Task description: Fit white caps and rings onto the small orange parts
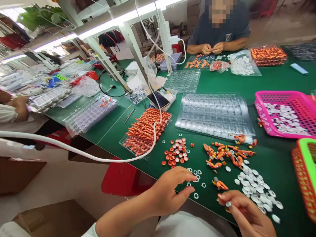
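My left hand (170, 191) is over the near table edge, thumb and forefinger apart with a gap between them. Its fingertips are beside several small white rings (203, 185). My right hand (254, 217) pinches a small orange piece (220, 196) with a pale silvery end; the fingers cover part of it. Just beyond that hand lies a loose orange figure-like part (220, 184). A heap of similar orange parts (222, 153) lies farther back. White oval discs (256, 186) are piled to the right, and round orange caps (176, 153) with pale insides are grouped to the left.
A clear tray of orange parts (148, 130) and stacked clear trays (213, 113) lie beyond. At right are a pink basket (271, 130) and a green-rimmed basket (306, 144). A white cable (98, 159) crosses in front. A co-worker (219, 33) sits opposite.
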Demonstrator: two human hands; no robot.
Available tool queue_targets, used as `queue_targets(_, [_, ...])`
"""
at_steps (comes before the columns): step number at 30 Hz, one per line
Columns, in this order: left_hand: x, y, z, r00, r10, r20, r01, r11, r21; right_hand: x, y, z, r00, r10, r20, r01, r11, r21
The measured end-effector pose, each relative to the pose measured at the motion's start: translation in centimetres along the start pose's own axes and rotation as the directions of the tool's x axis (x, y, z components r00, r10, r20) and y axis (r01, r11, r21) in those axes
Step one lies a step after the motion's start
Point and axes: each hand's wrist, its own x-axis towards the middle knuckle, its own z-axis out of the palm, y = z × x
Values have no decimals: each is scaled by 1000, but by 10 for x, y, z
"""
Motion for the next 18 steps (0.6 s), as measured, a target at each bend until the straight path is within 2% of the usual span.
queue_targets(4, [6, 7, 48, 995, -94, 21, 96, 955, -282, 1, -14, 8, 999, 24, -26, -20, 990, 138])
queue_targets(6, [10, 10, 67, 995, -86, 49, 99, 902, -419, 0, -22, 8, 1000, 19, -16, -17, 992, 126])
queue_targets(8, [13, 10, 81, 996, -69, 61, 90, 868, -489, -1, -31, 5, 1000, 13, -1, -13, 996, 87])
queue_targets(12, [17, 11, 96, 994, -56, 96, 96, 867, -489, -9, -42, -8, 1000, -20, 2, 20, 999, -48])
queue_targets(18, [28, 22, 101, 989, -102, 105, 136, 901, -411, -25, -40, -20, 991, -132, -26, 125, 975, -183])
